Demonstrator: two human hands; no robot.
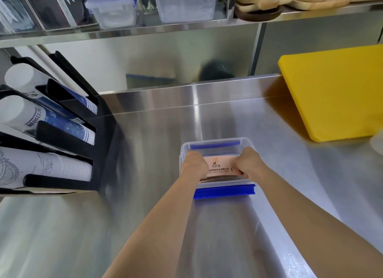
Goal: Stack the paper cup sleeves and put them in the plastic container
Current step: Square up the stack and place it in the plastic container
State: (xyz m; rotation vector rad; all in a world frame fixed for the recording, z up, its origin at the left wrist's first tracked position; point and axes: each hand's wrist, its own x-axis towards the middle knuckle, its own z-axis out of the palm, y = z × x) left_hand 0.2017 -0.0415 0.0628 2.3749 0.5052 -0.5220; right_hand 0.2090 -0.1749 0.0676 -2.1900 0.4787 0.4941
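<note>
Left hand [194, 163]: curled over the left end of the sleeve stack, gripping it.
Right hand [247, 163]: clenched on the right end.
Paper cup sleeves [220, 166]: flattened stack, held inside the plastic container [215, 141] on the steel counter [145, 142].
Handling, judged: light, bendable, prone to fanning; hold both ends, squeeze evenly.

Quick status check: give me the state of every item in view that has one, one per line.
plastic container: open, lid off, upright on the steel counter
paper cup sleeves: stacked, held over the container
left hand: gripping the stack's left end
right hand: gripping the right end
cup dispenser: loaded with cups
yellow cutting board: lying flat
</note>
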